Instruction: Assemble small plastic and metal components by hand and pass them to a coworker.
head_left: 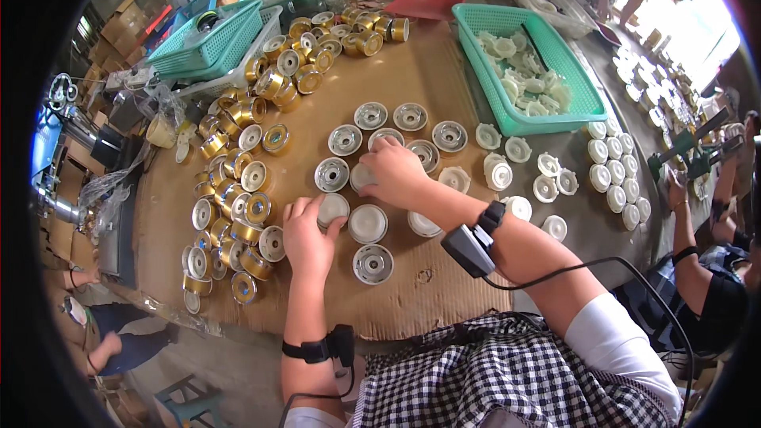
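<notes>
My left hand [310, 239] curls its thumb and fingers round a white plastic disc [333, 209], low on the left of a cluster of round metal-rimmed parts. Just up and to the right, my right hand [394, 173] has its fingertips on another white disc [362, 177]; the hand partly hides it. A third white disc [368, 224] sits between and below the hands. Around them stand silvery cups with a hole in the middle, such as one cup [345, 140] behind my right hand and another cup [372, 264] nearest me.
A heap of gold-sided round parts [238, 190] runs along the left and back. A green basket [590, 108] with white plastic pieces stands at the back right. Loose white discs [498, 174] lie right of the cluster. A red scoop [428, 1] lies behind. Co-workers' hands [678, 190] are at far right.
</notes>
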`<state>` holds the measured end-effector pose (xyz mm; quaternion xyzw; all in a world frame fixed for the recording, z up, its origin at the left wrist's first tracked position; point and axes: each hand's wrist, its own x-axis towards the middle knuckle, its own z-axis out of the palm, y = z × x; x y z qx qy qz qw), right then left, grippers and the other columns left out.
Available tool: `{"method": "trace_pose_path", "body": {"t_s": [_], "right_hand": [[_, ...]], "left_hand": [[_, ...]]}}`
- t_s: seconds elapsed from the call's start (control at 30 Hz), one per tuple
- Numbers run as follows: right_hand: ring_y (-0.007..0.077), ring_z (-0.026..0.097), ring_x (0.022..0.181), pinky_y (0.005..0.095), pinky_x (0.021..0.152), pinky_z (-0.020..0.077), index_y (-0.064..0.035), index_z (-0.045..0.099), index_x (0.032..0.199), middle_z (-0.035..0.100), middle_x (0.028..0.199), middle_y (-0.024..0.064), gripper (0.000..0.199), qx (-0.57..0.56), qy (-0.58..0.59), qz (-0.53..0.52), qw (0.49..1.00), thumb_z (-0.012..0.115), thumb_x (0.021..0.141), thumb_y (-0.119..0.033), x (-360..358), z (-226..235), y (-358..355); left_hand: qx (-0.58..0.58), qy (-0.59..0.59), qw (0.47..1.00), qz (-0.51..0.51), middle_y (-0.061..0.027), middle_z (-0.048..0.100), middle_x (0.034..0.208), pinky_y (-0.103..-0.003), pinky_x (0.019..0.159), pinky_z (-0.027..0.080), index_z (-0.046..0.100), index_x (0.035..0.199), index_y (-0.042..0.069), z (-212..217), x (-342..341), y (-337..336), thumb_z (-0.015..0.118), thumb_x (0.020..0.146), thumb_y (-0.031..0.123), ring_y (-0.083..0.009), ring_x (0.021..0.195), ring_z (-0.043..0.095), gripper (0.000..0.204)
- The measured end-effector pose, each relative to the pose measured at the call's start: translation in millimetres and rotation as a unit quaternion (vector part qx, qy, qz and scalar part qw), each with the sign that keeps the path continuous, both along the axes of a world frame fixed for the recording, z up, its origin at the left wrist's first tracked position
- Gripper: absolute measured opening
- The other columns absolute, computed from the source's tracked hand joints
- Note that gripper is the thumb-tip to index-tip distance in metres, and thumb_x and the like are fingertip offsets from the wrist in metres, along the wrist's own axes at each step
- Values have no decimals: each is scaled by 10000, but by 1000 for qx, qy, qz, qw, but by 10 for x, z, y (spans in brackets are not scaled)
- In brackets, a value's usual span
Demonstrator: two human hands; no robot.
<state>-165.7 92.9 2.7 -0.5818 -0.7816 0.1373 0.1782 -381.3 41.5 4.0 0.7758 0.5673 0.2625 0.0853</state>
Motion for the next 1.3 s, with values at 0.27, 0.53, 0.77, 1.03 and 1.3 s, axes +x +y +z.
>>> {"method": "trace_pose_path", "body": {"t_s": [0.27,0.53,0.77,1.03,1.3], "right_hand": [[317,531,1182,421,1009,491,-80,720,1183,609,1197,109,584,11,-43,-16,999,875,692,-355,83,10,-272],[320,518,1242,435,1061,452,-101,700,1218,600,1304,106,532,58,45,-105,992,841,748,-308,1050,350,-1431],[325,577,1159,424,984,507,-98,707,1196,634,1238,93,498,-13,-29,-291,956,840,719,-146,2164,12,-2495],[325,588,1147,415,934,539,-112,715,1194,638,1194,110,460,-60,-30,-307,949,801,743,-90,2186,31,-2571],[352,570,1202,451,994,501,-88,678,1249,638,1245,130,474,137,59,-198,969,785,787,-111,1984,566,-1478]], "left_hand": [[-42,-64,997,-3,-123,669,1082,-439,874,515,698,1146,-7,-26,102,-56,874,720,154,-355,1019,636,488],[50,15,997,-64,-107,676,1169,-432,938,506,691,1154,3,410,597,-346,884,730,157,-333,1085,625,490],[-32,-69,926,-369,-119,652,1229,-433,990,498,663,1235,32,220,2116,-634,812,816,228,-329,1166,587,486],[-8,69,930,-360,-101,617,1208,-408,956,541,692,1150,60,-361,2765,-609,803,748,120,-282,1141,584,421],[-50,-23,931,-361,-107,598,1186,-409,926,540,689,1188,66,98,2266,-695,803,726,107,-315,1155,571,477]]}}
